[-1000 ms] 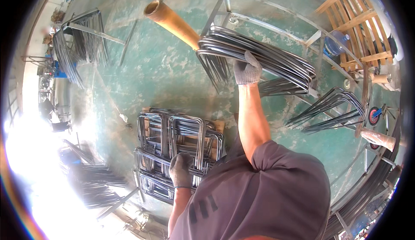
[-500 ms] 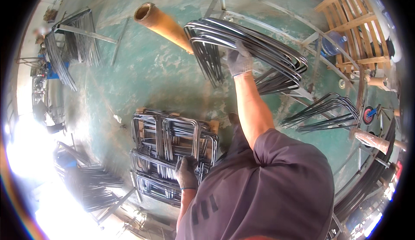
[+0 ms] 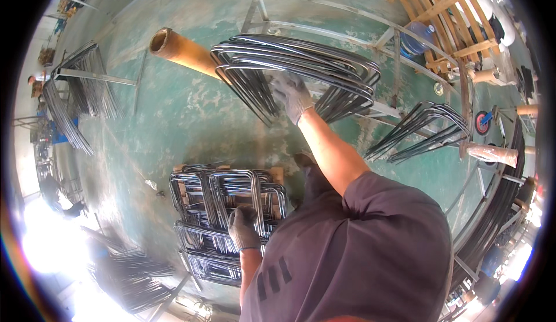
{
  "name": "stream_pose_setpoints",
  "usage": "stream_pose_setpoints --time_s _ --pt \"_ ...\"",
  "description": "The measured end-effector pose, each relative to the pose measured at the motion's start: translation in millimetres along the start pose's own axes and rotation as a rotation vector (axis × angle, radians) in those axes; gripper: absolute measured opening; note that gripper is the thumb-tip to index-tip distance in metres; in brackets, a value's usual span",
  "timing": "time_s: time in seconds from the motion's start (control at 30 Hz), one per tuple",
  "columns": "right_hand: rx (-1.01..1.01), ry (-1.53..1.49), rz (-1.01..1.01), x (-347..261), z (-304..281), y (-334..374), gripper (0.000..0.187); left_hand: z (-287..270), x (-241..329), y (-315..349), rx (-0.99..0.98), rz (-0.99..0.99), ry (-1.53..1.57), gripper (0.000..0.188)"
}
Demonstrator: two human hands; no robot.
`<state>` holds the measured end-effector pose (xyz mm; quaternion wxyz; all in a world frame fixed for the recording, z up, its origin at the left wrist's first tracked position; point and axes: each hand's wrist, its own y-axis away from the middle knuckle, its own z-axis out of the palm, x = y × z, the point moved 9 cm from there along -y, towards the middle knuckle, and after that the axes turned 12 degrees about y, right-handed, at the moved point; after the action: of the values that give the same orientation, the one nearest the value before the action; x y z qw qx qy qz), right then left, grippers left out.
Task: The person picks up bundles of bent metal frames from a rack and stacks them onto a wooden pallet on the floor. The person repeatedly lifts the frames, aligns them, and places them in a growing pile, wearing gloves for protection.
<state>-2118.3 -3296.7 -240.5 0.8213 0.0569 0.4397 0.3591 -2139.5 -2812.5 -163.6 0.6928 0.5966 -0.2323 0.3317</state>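
My right hand (image 3: 293, 95), in a grey work glove, reaches forward to a hanging bundle of bent dark metal tubes (image 3: 301, 55). Its fingers are spread beneath the bundle's near edge; whether they touch a tube is hard to tell. The tubes are U-shaped with rounded corners, and they rest on a metal frame beside a thick yellowish cardboard tube (image 3: 188, 55). Lower down, my left hand (image 3: 244, 229), gloved too, appears in front of a stack of similar bent tubes (image 3: 211, 177). Its fingers are curled, and nothing shows in them.
A second bundle of bent tubes (image 3: 425, 125) hangs at the right, by a wrapped roll (image 3: 492, 154). Far right stand a wooden pallet (image 3: 446, 15) and a blue water bottle (image 3: 417, 38). Another rack of tubes (image 3: 87, 84) is at the left. Metal bars (image 3: 324, 29) run behind the bundle.
My view has shifted, so the scene sits further left. My right hand has moved down from among the tubes to below their near edge, its fingers spreading. The left hand stays low by the stack.
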Motion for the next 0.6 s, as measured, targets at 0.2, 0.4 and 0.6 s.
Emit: stream_pose_setpoints --time_s 0.2,0.4,0.6 --pt "0.256 0.823 -0.11 -47.5 -91.2 136.6 0.085 0.5 -14.6 2.4 -0.004 -0.033 -0.006 0.025" --pt "0.848 1.28 -0.414 -150.7 -201.8 150.2 0.119 1.1 -32.1 -1.5 -0.052 -0.05 -0.11 0.025" --pt "0.741 1.138 -0.309 -149.0 -165.3 98.9 0.126 7.9 -33.5 -15.1 -0.137 -0.001 -0.136 0.028"
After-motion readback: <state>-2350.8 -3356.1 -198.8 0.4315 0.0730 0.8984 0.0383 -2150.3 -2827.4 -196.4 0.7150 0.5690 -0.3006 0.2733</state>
